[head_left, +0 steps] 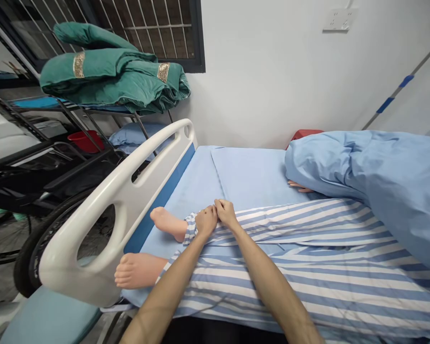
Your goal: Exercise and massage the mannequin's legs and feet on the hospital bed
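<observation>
A manikin in blue-and-white striped trousers (pixel 301 220) lies on a bed, its bare far foot (pixel 167 223) and near foot (pixel 139 271) towards the footboard. Both my arms reach across the near leg to the far one. My left hand (pixel 206 220) is closed on the far trouser leg just above the cuff. Right beside it, almost touching, my right hand (pixel 225 212) is closed on the same trouser leg, knuckles up. The fingertips of both hands are mostly hidden. Under the legs is a light-blue sheet (pixel 251 172) with a crease running across it.
The bed's white footboard (pixel 157 148) stands at the left. A bunched blue quilt (pixel 372 177) covers the manikin's upper part, with a manikin hand (pixel 299 186) showing at its edge. Green folded padded clothing (pixel 118 76) lies on a rack; a wheelchair wheel (pixel 32 258) is below.
</observation>
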Demonstrator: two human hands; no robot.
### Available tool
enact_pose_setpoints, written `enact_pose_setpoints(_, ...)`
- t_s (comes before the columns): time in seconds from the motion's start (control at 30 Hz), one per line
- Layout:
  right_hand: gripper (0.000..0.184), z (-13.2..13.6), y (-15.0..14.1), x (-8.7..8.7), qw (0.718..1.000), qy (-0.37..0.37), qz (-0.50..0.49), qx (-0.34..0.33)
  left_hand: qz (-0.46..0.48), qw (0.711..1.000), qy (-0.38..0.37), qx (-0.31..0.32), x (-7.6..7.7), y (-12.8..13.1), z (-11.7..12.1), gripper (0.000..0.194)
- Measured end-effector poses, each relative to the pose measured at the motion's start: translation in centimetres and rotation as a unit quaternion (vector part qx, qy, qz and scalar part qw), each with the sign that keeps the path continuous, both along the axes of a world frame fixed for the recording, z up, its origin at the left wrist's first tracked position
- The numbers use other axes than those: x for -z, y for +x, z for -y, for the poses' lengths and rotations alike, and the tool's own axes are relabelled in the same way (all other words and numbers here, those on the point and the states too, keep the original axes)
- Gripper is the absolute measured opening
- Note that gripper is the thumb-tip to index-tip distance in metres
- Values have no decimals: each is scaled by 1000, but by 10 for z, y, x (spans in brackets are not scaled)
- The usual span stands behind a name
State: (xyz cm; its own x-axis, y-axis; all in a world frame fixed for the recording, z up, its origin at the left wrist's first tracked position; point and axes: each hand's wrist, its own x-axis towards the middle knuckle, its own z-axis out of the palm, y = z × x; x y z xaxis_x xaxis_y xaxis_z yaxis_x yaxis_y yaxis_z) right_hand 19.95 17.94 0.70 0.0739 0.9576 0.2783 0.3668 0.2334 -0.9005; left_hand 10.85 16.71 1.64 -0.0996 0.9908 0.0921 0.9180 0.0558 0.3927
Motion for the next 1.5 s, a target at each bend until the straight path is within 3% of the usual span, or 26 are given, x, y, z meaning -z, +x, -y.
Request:
enact_pose_setpoints(0.13,43,-3,2,-3,998,-2,-61,2,170,982,78,-4,-15,11,-7,45)
enact_pose_setpoints(0.23,44,-6,2,-1,995,-14,-95,18,248,964,95,-27,-11,20,-12,46)
enact_pose_setpoints(0.33,44,-6,-1,1,995,-19,-82,47,244,966,79,-21,3,24,-14,43)
enact_pose_setpoints(0.47,43,-3,-2,-7,996,-36,17,74,201,978,52,-24,11,22,-14,41)
enact_pose_setpoints(0.6,39,3,22,-25,981,-7,187,55,166,985,39,-2,8,24,-13,39)
enact_pose_setpoints(0.67,39,5,40,-28,973,2,220,63,157,986,47,1,9,26,-12,41)
enact_pose_setpoints(0.8,44,5,65,-15,982,-9,166,92,164,985,58,1,8,27,-10,41)
enact_pose_setpoints(0.9,44,2,68,-7,989,0,113,93,193,979,61,-16,-2,32,-10,39)
enact_pose_setpoints(1.03,44,-1,71,-6,995,-3,6,101,293,951,101,-5,-16,60,-12,38)
enact_pose_setpoints(1.13,42,-3,75,-5,990,3,-80,114,339,935,103,3,-13,85,-9,38)
enact_pose_setpoints(1.23,40,-6,75,-3,985,-5,-103,136,281,953,106,31,-3,98,-3,37)
enact_pose_setpoints(1.37,42,-6,78,-14,990,-47,30,129,236,965,112,31,2,97,0,39)
enact_pose_setpoints(1.5,38,5,104,-29,960,-57,247,117,228,968,104,33,3,97,-1,39)
